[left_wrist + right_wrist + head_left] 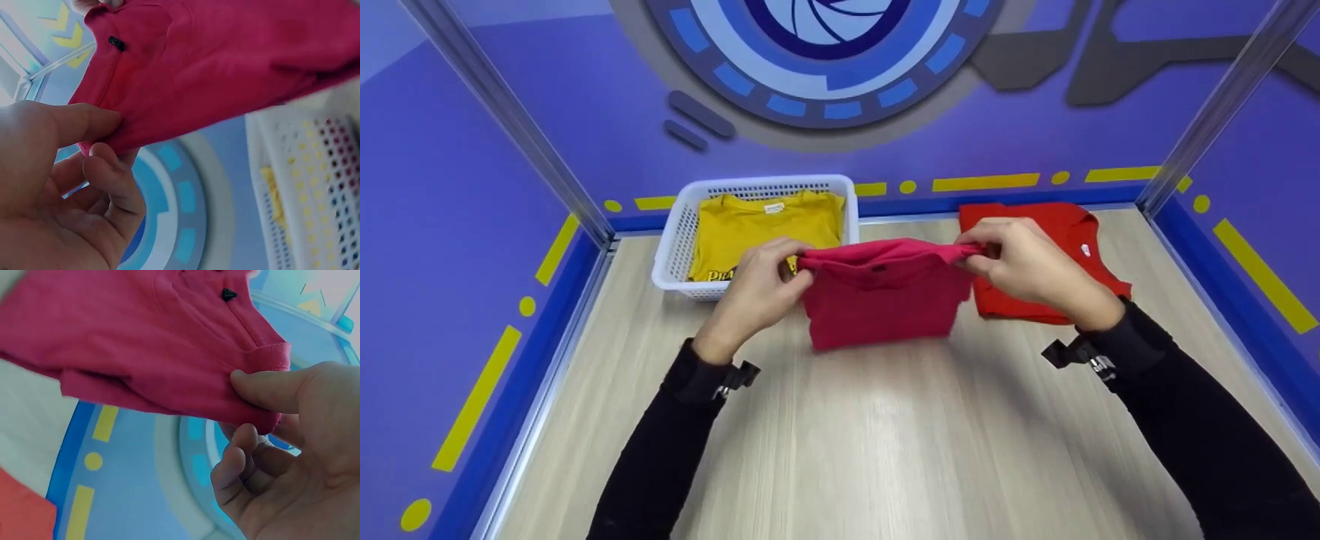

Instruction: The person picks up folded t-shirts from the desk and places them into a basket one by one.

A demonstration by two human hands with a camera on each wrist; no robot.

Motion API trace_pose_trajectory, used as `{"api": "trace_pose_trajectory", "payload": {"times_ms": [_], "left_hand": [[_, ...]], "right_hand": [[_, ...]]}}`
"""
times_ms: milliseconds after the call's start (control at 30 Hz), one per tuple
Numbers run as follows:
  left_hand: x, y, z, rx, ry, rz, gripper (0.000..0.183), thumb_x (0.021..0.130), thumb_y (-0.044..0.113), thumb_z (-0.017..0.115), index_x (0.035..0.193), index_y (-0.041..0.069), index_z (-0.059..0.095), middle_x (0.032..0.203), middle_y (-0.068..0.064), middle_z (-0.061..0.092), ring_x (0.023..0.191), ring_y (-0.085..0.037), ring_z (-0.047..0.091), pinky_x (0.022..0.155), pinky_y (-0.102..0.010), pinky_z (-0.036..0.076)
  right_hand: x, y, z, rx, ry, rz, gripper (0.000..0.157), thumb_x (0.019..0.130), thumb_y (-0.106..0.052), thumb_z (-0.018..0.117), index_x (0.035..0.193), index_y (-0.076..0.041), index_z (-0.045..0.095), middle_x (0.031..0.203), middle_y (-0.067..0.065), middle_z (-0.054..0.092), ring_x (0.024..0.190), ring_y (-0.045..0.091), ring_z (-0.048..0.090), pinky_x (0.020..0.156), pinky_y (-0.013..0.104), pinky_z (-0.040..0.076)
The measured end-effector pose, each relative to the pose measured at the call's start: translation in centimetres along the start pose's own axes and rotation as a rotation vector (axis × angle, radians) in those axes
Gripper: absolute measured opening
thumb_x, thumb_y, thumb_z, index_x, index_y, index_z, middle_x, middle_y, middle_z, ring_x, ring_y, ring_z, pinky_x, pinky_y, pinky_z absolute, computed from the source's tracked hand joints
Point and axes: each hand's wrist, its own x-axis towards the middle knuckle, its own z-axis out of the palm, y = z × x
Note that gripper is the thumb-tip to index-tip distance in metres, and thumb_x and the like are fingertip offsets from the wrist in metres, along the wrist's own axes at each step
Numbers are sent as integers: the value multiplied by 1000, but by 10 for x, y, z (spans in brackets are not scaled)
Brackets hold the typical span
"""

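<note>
A folded dark pink T-shirt (885,307) hangs between my two hands in the head view, its neckline with a small black label at the top. My left hand (765,289) pinches its upper left corner between thumb and fingers. At the upper right corner, my right hand (1031,262) pinches the cloth the same way. The left wrist view shows the thumb and fingertips of the left hand (84,169) on the shirt's edge. In the right wrist view the right hand (287,439) grips the other corner near the collar.
Behind the left hand stands a white perforated basket (679,247) with a folded yellow T-shirt (769,229) inside. A folded red shirt (1054,289) lies on the wooden table (885,450), partly behind the right hand. Blue printed walls (585,112) enclose the table at the back and sides.
</note>
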Motion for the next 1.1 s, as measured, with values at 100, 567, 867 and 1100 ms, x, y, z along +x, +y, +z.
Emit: {"api": "trace_pose_trajectory", "payload": {"times_ms": [100,567,867,1100], "left_hand": [[-4,-1,-14,-11,44,-4,24,98,10,72,119,12,81,106,-3,77,69,-18,59,64,-28,49],[-8,-42,-73,-63,157,-127,22,95,11,72,115,9,81,87,-8,66,74,-22,57,63,-23,44],[-3,-78,-115,-39,176,-212,23,99,15,72,119,10,81,84,-5,60,70,-18,52,58,-22,38],[12,-89,-145,8,172,-249,32,101,23,75,128,7,80,98,-5,71,68,-8,55,59,-22,42]], "right_hand": [[5,-8,3,-16,28,-50,17,103,-10,75,118,-13,83,99,4,80,80,19,65,68,23,51],[71,-46,42,57,11,-173,14,104,-18,77,112,-12,86,96,6,81,73,19,65,64,25,51],[121,-70,71,76,-15,-195,16,107,-16,70,114,-9,83,95,8,74,70,18,58,63,27,46],[156,-84,73,66,-25,-197,20,108,-16,68,120,-8,83,102,10,76,74,19,59,68,30,47]]}}
